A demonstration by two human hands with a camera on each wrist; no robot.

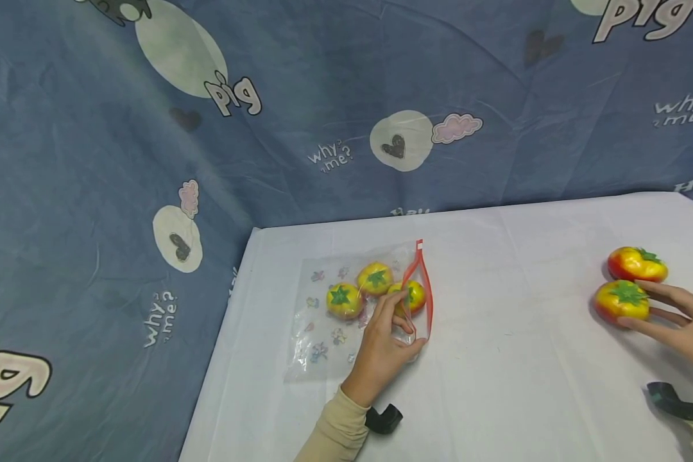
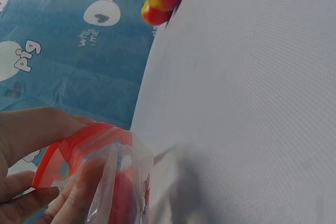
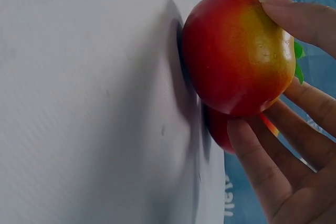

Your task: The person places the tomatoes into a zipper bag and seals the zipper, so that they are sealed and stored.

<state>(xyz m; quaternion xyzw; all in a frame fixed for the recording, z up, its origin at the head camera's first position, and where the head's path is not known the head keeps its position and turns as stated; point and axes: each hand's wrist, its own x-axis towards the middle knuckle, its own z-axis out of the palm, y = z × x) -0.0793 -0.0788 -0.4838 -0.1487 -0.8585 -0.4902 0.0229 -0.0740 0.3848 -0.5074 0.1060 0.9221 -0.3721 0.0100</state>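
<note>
A clear zip bag (image 1: 317, 346) with a red zip edge (image 2: 89, 135) and small printed figures lies on the left of the table. Inside it are three artificial tomatoes (image 1: 344, 301), yellow-green on top with green leaves. At its mouth my left hand (image 1: 375, 359) grips the bag, fingers bent at the red edge. Far to the right, my right hand (image 1: 684, 324) holds a red and yellow tomato (image 3: 236, 51) between thumb and fingers. Right behind that one sits another tomato (image 1: 637, 264), partly hidden in the right wrist view.
A white cloth (image 1: 496, 398) covers the table. Blue printed fabric (image 1: 323, 83) hangs behind it and along the left side. A black curved piece (image 1: 384, 419) is at the left wrist, and a similar black piece (image 1: 677, 401) is at the right wrist.
</note>
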